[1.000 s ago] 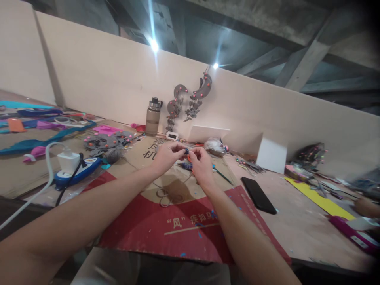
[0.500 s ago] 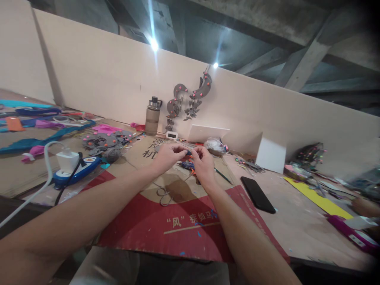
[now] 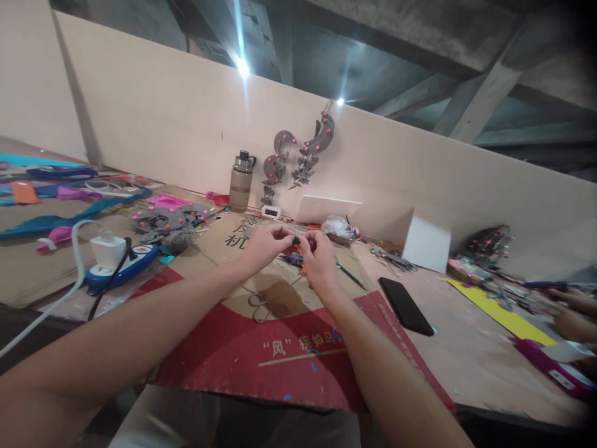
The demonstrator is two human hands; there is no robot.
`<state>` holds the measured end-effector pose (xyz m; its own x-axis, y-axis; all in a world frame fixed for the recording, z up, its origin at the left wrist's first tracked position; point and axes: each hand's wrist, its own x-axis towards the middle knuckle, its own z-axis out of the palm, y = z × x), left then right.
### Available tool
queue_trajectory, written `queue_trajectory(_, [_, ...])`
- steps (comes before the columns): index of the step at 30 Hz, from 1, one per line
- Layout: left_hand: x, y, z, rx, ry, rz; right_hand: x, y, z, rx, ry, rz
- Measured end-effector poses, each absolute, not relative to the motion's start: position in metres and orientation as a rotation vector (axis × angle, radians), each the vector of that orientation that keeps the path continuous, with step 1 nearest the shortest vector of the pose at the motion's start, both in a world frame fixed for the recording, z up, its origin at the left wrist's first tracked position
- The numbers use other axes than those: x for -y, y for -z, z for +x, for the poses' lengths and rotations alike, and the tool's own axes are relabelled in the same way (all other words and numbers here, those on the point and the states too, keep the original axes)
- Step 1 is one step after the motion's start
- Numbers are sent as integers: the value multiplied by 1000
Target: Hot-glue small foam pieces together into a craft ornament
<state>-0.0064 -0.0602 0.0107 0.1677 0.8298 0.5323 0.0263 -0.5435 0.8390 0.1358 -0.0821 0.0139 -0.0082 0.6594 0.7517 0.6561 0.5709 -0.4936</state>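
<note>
My left hand and my right hand meet fingertip to fingertip above a cardboard sheet. Between their pinched fingers is a small dark blue piece, too small to make out its kind. Both hands are closed on it. Just below the fingers lies a blue and orange bundle, partly hidden by my right hand. A dark green pencil rests to the right of it. A loop of grey cord lies on the cardboard nearer to me.
A black phone lies to the right, a bottle stands at the back. On the left sit a blue power strip and grey felt pieces with pink dots. Another person's hand shows at the far right, near a yellow strip.
My hands stay pinched together in nearly the same spot. At the far right, the other person's hands have come further into view with a dark blue-handled tool.
</note>
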Motion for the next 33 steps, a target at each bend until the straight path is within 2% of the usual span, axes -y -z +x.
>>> queue_trajectory(19, [63, -11, -4, -746, -1419, 1586, 84, -13, 133, 1643, 16, -1166])
queue_trajectory(33, [57, -10, -5, -674, -1264, 1478, 78, -15, 138, 1598, -286, -1157])
